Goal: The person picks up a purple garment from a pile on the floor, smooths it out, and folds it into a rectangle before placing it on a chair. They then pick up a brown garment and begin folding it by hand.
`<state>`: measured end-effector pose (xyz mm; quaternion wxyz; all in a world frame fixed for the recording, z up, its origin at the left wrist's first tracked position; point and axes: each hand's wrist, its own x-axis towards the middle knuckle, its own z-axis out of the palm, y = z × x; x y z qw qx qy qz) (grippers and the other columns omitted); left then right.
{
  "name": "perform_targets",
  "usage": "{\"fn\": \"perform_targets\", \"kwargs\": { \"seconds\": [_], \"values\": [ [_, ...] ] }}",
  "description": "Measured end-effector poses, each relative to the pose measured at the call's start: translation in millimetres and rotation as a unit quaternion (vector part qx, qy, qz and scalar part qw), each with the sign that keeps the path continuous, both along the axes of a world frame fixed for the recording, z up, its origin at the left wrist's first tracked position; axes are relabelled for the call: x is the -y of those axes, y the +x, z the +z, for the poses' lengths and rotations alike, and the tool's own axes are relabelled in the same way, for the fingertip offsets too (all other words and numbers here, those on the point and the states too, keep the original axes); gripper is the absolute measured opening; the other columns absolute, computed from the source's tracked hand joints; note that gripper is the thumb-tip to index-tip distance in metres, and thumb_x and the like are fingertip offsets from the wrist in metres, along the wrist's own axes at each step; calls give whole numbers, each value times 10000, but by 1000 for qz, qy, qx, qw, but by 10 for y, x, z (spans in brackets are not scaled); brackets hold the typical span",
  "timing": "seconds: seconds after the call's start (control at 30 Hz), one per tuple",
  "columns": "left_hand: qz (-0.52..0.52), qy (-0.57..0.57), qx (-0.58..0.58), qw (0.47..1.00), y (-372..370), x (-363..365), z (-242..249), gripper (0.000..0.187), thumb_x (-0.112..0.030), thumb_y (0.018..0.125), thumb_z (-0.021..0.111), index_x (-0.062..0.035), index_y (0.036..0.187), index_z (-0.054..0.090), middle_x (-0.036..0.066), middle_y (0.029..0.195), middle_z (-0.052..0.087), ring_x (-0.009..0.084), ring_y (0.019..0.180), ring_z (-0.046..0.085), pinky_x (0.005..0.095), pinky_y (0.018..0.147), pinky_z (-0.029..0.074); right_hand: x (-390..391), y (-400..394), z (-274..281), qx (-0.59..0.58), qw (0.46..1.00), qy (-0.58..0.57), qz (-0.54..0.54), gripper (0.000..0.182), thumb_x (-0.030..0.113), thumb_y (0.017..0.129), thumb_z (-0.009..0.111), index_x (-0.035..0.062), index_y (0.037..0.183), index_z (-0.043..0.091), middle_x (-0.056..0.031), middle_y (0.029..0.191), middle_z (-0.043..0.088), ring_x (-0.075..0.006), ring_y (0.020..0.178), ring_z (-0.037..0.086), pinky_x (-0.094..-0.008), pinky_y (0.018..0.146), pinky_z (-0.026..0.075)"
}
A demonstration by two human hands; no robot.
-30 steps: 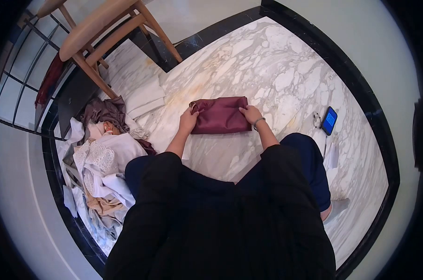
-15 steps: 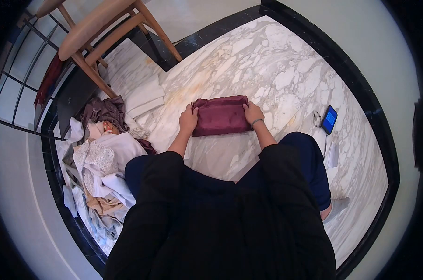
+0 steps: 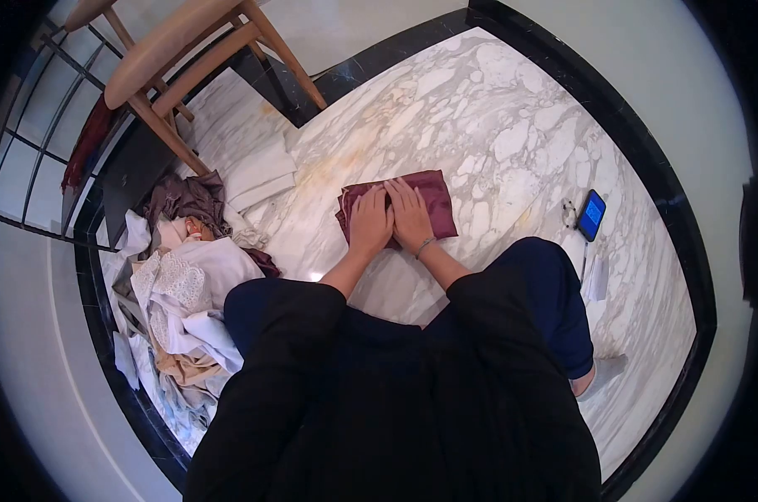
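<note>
A folded maroon cloth (image 3: 439,205) with a satin sheen lies on the marble floor in front of my crossed legs. My left hand (image 3: 370,219) rests flat on its left half, fingers stretched toward the far edge. Beside it, my right hand (image 3: 410,214) presses flat near the cloth's middle, with a bracelet at the wrist. The two hands nearly touch, and neither grips the fabric. They cover part of the cloth's centre and near edge.
To the left, a heap of loose clothes (image 3: 186,284) lies by my knee. A folded white cloth (image 3: 262,176) is beyond it, near a wooden chair (image 3: 178,54) and a black wire rack (image 3: 40,142). A lit phone (image 3: 592,216) lies on the right.
Both hands have let go of the cloth's side edges and moved inward to lie flat on top. The cloth now sits slightly askew, its left edge showing several layers.
</note>
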<state>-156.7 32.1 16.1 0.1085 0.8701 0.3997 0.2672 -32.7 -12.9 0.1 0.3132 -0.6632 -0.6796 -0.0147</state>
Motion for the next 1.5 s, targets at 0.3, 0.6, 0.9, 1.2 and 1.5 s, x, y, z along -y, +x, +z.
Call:
{"fn": "perform_targets", "kwargs": {
  "seconds": [0.3,0.6,0.9,1.2,1.5],
  "values": [
    [-14,-104,-129,986,-96,-61,-304,584,-451,1014,303,-104,1484,330,93,1561,278,261,1456,214,525,1164,144,-26,153,-317,29,993,-97,61,610,264,931,465,84,1488,293,-116,1532,309,-260,1434,255,-476,1180,165],
    [6,-42,-114,993,-118,-67,-389,566,-479,1002,323,-219,1504,311,65,1576,250,256,1459,208,497,1168,148,-46,222,-318,77,989,-124,22,627,384,951,434,156,1513,274,-36,1577,244,-224,1460,196,-491,1187,115],
    [77,11,-140,987,-97,-65,-436,569,-469,986,385,-221,1495,326,57,1576,247,251,1457,208,588,1144,123,-77,327,-388,79,991,-89,-67,602,457,960,441,199,1493,329,-11,1565,275,-212,1449,218,-484,1180,147],
    [165,-5,-146,975,-189,-149,-518,596,-424,989,390,-138,1503,293,85,1589,202,267,1469,171,660,1114,90,-50,575,-384,60,976,-141,-154,639,461,975,413,194,1526,229,12,1598,174,-169,1471,138,-619,1148,69],
    [-8,-84,-82,993,85,167,-361,600,-268,955,462,-45,1486,292,168,1578,189,307,1471,151,573,1154,118,-245,169,-74,-19,976,-207,-61,572,244,944,466,120,1484,327,-48,1563,280,-227,1466,182,-635,1140,110]
  ]
}}
